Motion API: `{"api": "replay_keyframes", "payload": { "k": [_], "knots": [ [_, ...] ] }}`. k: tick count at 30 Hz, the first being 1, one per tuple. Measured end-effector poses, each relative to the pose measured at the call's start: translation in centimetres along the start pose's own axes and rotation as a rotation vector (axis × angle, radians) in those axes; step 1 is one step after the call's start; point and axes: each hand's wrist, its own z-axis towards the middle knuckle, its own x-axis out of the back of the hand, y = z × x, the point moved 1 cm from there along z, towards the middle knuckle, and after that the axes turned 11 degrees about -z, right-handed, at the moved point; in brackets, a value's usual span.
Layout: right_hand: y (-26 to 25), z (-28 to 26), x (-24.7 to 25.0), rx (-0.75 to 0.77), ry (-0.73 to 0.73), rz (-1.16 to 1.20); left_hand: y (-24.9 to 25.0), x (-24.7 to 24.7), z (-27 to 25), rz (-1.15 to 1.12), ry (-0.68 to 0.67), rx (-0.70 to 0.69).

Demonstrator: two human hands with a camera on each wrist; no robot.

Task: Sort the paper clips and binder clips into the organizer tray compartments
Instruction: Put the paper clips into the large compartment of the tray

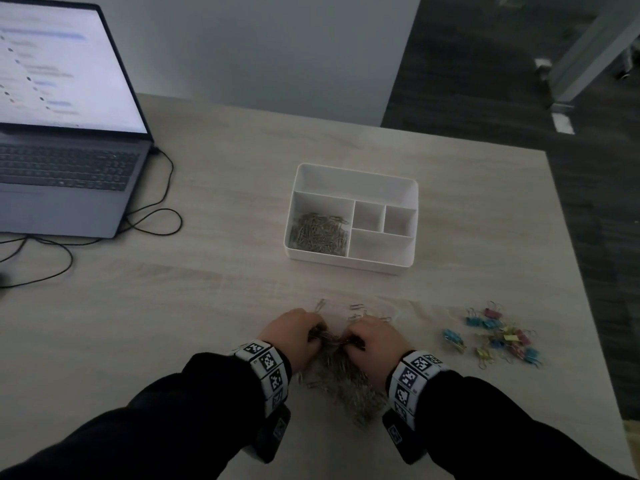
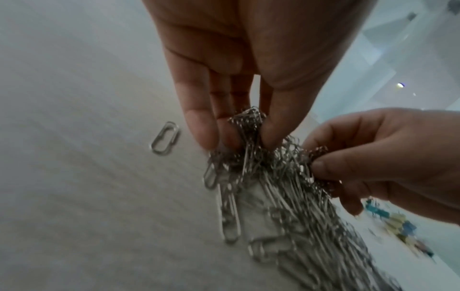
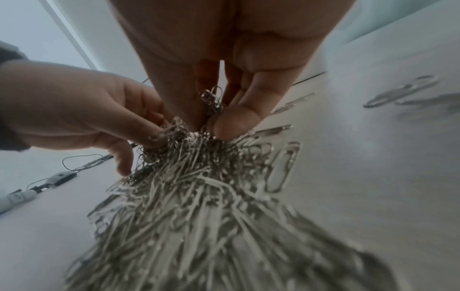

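At the near edge of the table (image 1: 207, 278), the left hand (image 1: 294, 332) and right hand (image 1: 375, 337) meet over the pile of paper clips (image 1: 346, 382), each with fingertips curled and pinching a tangled bunch from its top. Off to the right lie the binder clips (image 1: 502, 336), well apart from the pile. Beyond the hands stands the tray (image 1: 349, 176), more paper clips filling its front-left compartment.
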Motion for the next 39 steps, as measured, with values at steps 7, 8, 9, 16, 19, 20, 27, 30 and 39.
{"api": "replay_keyframes", "payload": {
  "k": [7,8,9,16,19,20,27,30,39],
  "knots": [
    [-0.5,1.8,1.9,0.024,0.061,0.098,-0.4,2.7,0.9,-0.149,0.064,-0.022],
    [-0.6,2.3,2.4,0.018,0.068,0.101,-0.2,3.4,1.2,-0.176,0.068,-0.035],
    [-0.6,2.9,2.8,0.004,0.074,0.112,-0.1,4.0,1.5,-0.214,0.073,-0.041],
    [-2.1,6.4,7.7,-0.192,0.166,0.516,1.6,9.9,4.5,-0.55,0.232,-0.032],
    [-2.7,8.1,10.0,-0.182,0.206,0.522,2.0,12.5,6.2,-0.59,0.37,-0.042],
    [-2.7,8.8,10.6,-0.169,0.217,0.503,2.1,13.1,6.8,-0.579,0.405,-0.043],
    [-3.0,12.5,12.1,-0.156,0.225,0.208,3.7,14.4,9.3,-0.219,0.438,-0.075],
    [-3.2,12.9,12.1,-0.146,0.204,0.105,4.1,14.3,9.5,-0.162,0.418,-0.063],
    [-2.5,9.8,11.6,-0.086,0.263,0.162,3.9,13.3,6.4,-0.219,0.414,-0.111]
  ]
}}
